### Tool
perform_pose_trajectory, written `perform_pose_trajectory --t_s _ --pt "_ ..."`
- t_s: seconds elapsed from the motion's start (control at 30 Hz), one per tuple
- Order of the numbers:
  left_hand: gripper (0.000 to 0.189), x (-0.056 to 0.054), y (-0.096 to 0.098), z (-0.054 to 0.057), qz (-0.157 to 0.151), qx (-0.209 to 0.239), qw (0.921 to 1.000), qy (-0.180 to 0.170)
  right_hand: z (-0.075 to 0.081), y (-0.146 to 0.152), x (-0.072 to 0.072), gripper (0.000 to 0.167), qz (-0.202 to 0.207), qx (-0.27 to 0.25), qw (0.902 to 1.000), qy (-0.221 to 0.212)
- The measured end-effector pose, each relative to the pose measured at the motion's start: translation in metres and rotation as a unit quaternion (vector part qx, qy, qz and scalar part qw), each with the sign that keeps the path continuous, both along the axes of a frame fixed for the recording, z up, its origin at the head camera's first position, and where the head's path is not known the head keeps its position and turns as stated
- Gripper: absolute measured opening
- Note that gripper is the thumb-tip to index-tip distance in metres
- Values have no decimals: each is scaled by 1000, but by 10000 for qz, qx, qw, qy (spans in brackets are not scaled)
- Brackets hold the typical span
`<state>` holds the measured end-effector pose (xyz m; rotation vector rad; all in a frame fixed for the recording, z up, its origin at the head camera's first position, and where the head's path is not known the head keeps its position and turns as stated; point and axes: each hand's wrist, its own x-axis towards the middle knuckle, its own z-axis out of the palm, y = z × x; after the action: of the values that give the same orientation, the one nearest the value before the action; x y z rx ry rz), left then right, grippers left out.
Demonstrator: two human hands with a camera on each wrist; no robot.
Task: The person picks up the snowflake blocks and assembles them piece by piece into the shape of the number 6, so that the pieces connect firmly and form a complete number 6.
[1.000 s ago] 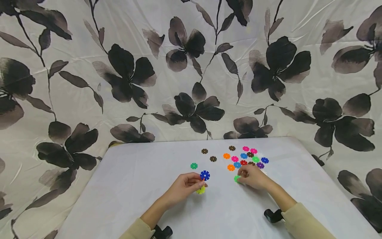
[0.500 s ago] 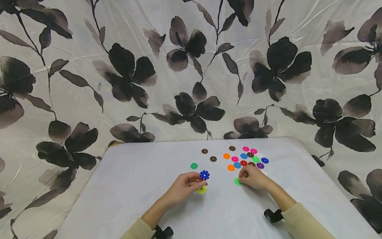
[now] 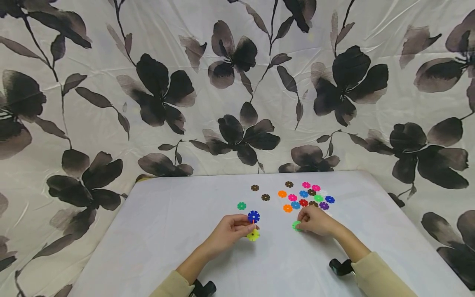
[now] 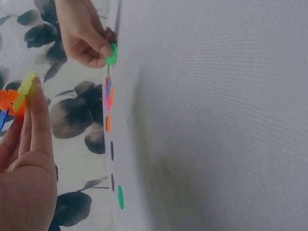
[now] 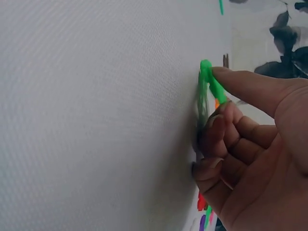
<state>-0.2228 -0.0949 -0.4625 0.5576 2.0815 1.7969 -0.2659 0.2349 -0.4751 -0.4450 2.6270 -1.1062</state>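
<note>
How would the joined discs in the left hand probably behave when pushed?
The joined discs are probably light, since they look thin in the left-wrist view. They seem fairly stiff: the blue disc sticks out past the left hand without drooping. A push might separate them, as they seem slotted together.

Tabletop workspace, kind unclear: white table (image 3: 156,235), floral cloth (image 3: 237,95) behind.

No words, numbers, brand names or signs could be read in any of the three views.
</note>
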Motion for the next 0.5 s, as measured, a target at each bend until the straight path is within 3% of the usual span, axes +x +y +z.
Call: perform_pose_trajectory --t_s 0.27,0.5 --pt "40 0 -1 0 143 -62 9999 -73 -3 5 -5 17 65 -123 9998 -165" --pt "39 -1 -1 -2 108 -121 9999 -12 -4 5 -9 15 174 -117 9998 -40"
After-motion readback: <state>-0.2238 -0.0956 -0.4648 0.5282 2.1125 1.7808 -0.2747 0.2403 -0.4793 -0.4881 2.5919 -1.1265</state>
